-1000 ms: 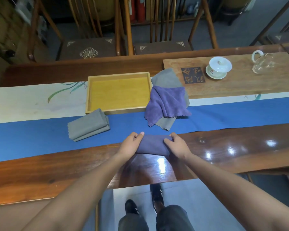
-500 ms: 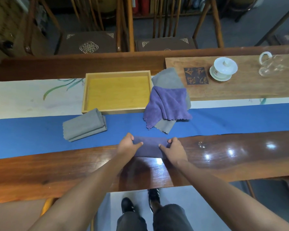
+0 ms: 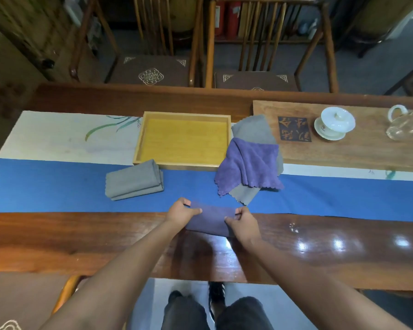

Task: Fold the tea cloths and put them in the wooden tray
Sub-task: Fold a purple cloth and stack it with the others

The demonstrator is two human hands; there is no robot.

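A folded purple tea cloth point(image 3: 211, 219) lies at the near edge of the blue runner, over the dark wood. My left hand point(image 3: 180, 211) pinches its left end and my right hand point(image 3: 242, 221) pinches its right end. A folded grey cloth point(image 3: 134, 180) rests on the runner to the left, just in front of the wooden tray point(image 3: 138, 148), which has nothing in it. To the tray's right an unfolded purple cloth point(image 3: 248, 166) lies crumpled on an unfolded grey cloth point(image 3: 253, 128).
On a wooden board point(image 3: 367, 151) at the right stand a white lidded cup point(image 3: 335, 123), a dark carved coaster point(image 3: 294, 129) and a glass pitcher point(image 3: 407, 125). Two chairs stand behind the table. My legs and shoes show below the table's near edge.
Both hands shifted their grip on the purple cloth, with thumbs now on top of its ends. The cloth lies slightly farther onto the runner. The camera tilted a little.
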